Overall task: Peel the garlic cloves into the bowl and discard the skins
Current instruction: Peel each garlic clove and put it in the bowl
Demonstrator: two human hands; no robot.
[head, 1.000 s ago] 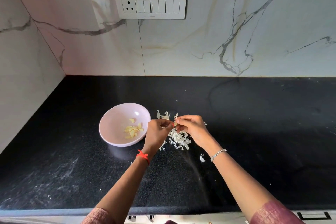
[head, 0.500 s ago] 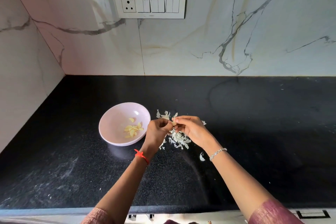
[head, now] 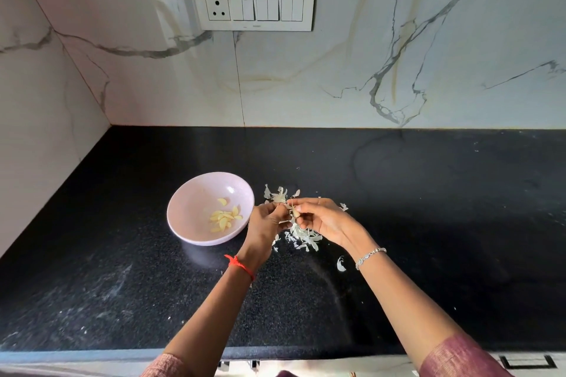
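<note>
A: Progress?

B: Mid-task. The bowl (head: 183, 214) sits on the counter (head: 428, 223), just left of the hands. It holds a small heap of peeled cloves (head: 225, 219), maybe ten; I can't get an exact count.

A: Hands?

B: Both are up over the counter, fingertips meeting. The right hand (head: 324, 220) is curled and pinches one clove (head: 294, 212) at the tips. The left hand (head: 266, 222) is curled too and pinches at the same clove. Can't tell whether it has skin or flesh.

A: Is that clove peeled?

B: Looks part-skinned, but it's too small to be sure. I'd call it a peel in progress, not yet in the bowl.

A: Skins?

B: A pile of skins (head: 301, 237) lies on the counter right under the hands, with more just behind them. One loose skin (head: 340, 264) lies nearer the person, apart from the pile. None look discarded, and no bin is in view.

A: Any unpeeled ones left?

B: None visible besides the one in hand. Some could be hidden under the hands or in the pile.

A: What's left, then?

B: My read: finish this clove, drop it in the bowl, then clear the skins off the counter. The discard step looks wholly undone.
</note>
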